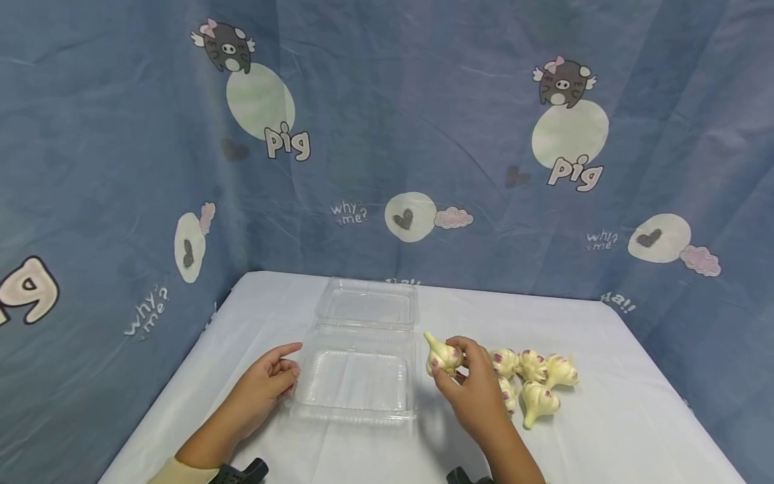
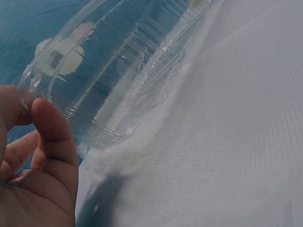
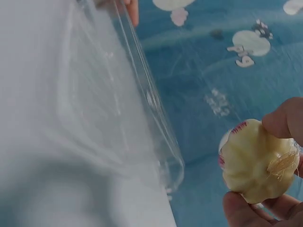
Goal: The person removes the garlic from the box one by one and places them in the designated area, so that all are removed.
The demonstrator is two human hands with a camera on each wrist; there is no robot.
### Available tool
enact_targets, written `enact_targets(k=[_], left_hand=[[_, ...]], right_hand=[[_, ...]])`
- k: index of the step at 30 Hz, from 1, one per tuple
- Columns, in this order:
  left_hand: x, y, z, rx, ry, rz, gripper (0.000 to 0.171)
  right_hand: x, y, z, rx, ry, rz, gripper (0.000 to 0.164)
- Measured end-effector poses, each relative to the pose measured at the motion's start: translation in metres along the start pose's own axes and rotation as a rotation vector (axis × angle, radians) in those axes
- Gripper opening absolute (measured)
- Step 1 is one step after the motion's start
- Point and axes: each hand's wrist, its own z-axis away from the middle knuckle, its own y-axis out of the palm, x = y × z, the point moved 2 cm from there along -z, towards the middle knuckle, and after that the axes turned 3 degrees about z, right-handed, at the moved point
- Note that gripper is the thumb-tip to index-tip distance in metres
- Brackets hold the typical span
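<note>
My right hand (image 1: 478,393) grips a garlic bulb (image 1: 444,357) between thumb and fingers, just off the right side of a clear plastic container (image 1: 355,413). In the right wrist view the root end of the garlic bulb (image 3: 251,163) shows, with fingers on both sides of it. The container lies with its hinged lid (image 1: 367,304) folded back, away from me. At its left side, my left hand (image 1: 263,386) pinches the rim; the left wrist view shows thumb and forefinger at the edge of the container (image 2: 102,94).
Several more garlic bulbs (image 1: 533,366) lie in a group on the right of the white-covered table (image 1: 617,417), partly behind my right hand. A blue printed cloth (image 1: 471,134) hangs behind the table and along its sides.
</note>
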Motion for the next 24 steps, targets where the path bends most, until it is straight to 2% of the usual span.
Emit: enact_targets(k=[8,17,24], left_hand=[[-0.002,0.001,0.002,0.003,-0.009,0.003,0.061],[0.001,0.000,0.001,-0.015,-0.017,-0.005,0.059],[0.000,0.000,0.001,-0.011,-0.013,-0.016,0.059]], right_hand=[[-0.018,-0.024,0.005,-0.041,0.065,0.085,0.048],[-0.037,-0.043,0.019,-0.092,0.072,0.180,0.050],[-0.039,-0.061,0.031,-0.146,0.006,0.238,0.048]])
